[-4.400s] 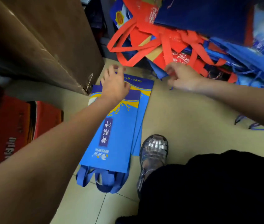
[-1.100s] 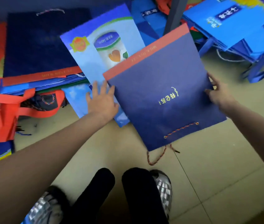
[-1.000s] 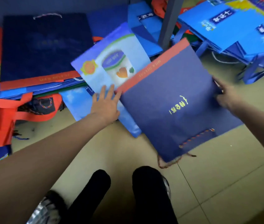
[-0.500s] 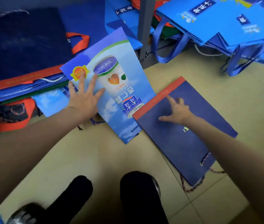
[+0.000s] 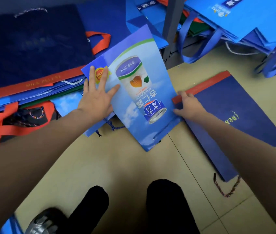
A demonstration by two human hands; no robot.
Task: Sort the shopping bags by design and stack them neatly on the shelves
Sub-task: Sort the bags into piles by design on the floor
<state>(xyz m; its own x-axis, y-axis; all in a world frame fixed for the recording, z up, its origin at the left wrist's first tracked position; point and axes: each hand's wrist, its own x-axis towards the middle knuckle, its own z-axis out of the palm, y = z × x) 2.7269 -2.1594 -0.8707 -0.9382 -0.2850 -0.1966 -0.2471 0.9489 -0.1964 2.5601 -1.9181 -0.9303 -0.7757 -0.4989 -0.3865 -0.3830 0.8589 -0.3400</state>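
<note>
— Where do we have the light blue bag (image 5: 139,98) with the printed cup?

— Flat on the beige tiled floor (image 5: 117,166), its upper end lying over the stack by the shelf post (image 5: 171,27). Our left hand (image 5: 96,98) presses on it with fingers spread; our right hand (image 5: 189,105) curls around its edge, over the red-trimmed corner of the navy bag (image 5: 235,115) beside it.

— And around us?

— Navy and red bags (image 5: 32,48) piled on the left, bright blue bags (image 5: 243,19) heaped on the right, our dark trouser legs (image 5: 164,208) below.
</note>
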